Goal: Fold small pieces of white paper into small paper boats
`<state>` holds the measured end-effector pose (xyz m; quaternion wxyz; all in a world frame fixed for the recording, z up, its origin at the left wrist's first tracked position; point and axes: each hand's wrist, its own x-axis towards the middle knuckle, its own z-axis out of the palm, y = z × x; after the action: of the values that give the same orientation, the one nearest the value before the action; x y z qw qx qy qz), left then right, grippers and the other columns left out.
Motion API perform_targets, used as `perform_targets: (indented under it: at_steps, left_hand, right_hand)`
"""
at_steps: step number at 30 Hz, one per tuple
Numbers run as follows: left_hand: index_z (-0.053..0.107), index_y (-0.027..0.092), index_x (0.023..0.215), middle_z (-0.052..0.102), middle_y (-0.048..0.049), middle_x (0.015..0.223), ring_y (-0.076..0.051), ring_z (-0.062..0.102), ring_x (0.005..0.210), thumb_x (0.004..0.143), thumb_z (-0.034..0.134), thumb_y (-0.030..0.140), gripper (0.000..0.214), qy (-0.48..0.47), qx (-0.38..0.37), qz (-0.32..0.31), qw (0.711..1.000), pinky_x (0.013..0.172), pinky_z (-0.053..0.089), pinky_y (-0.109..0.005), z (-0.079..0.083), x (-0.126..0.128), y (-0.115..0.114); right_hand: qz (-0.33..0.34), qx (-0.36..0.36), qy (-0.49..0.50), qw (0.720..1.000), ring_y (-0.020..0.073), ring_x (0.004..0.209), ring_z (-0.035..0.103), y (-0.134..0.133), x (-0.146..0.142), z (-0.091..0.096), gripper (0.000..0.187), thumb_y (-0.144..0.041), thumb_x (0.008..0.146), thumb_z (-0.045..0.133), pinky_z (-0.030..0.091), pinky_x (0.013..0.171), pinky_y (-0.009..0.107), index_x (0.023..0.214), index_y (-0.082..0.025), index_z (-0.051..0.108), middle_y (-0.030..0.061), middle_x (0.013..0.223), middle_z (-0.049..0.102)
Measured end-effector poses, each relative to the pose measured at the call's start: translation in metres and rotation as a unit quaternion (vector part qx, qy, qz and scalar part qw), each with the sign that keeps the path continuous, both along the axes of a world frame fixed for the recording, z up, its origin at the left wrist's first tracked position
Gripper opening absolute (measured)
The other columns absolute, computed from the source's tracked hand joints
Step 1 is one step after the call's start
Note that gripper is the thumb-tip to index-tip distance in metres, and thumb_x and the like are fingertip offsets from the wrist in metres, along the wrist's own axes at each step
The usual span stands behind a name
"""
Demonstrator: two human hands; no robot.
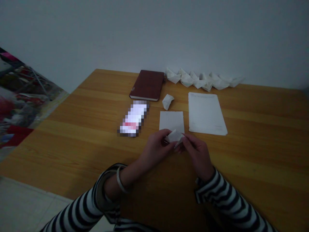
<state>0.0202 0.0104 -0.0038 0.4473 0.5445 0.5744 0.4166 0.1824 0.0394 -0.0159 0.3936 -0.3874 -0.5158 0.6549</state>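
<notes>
A small folded piece of white paper (174,136) is held up between both hands near the front middle of the table. My left hand (158,145) pinches its left side, thumb below and fingers above. On the right side, my right hand (196,151) grips the paper's corner between thumb and fingers. Just behind the hands lies a square lined sheet (171,120), its near edge partly covered by them. Farther back sits a small folded paper piece (167,101), apart from the hands.
A phone (134,118) with a lit, blurred screen lies left of the square sheet. Behind it rests a brown notebook (148,84). A stack of lined paper (207,113) lies to the right. Several folded paper shapes (202,80) stand in a row by the wall.
</notes>
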Motion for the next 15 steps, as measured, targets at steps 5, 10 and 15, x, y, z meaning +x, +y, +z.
perform_targets:
  at_steps: [5, 10, 15]
  left_hand:
    - [0.064, 0.013, 0.096, 0.066, -0.0046, 0.082, -0.015, 0.06, 0.073, 0.089, 0.06, 0.032, 0.021, -0.04, 0.004, -0.012, 0.999, 0.066, 0.048, -0.026, -0.003, 0.0, 0.001]
    - [0.064, 0.013, 0.087, 0.062, -0.003, 0.073, -0.013, 0.054, 0.066, 0.091, 0.056, 0.043, 0.031, -0.015, -0.024, -0.011, 1.0, 0.057, 0.042, -0.023, 0.002, 0.001, 0.001]
    - [0.062, 0.012, 0.07, 0.054, -0.0006, 0.057, -0.01, 0.046, 0.05, 0.096, 0.043, 0.05, 0.049, -0.043, -0.089, -0.049, 0.994, 0.046, 0.034, -0.02, 0.006, 0.002, -0.002]
  right_hand:
    - [-0.065, -0.006, -0.029, 0.997, 0.0112, 0.051, 0.061, 0.002, -0.001, -0.004, 0.025, -0.03, 0.08, 0.073, 0.052, 0.049, 0.023, 0.1, -0.016, 0.067, -0.0012, 0.062, 0.067]
    - [-0.039, 0.009, -0.02, 0.999, 0.0086, 0.054, 0.059, -0.002, -0.001, -0.003, 0.034, -0.024, 0.08, 0.07, 0.05, 0.048, 0.02, 0.112, -0.02, 0.06, -0.0042, 0.071, 0.063]
    - [0.063, -0.007, -0.027, 0.998, 0.0074, 0.046, 0.052, -0.01, -0.002, 0.002, 0.031, -0.032, 0.091, 0.056, 0.042, 0.04, 0.017, 0.12, -0.02, 0.058, -0.0049, 0.063, 0.059]
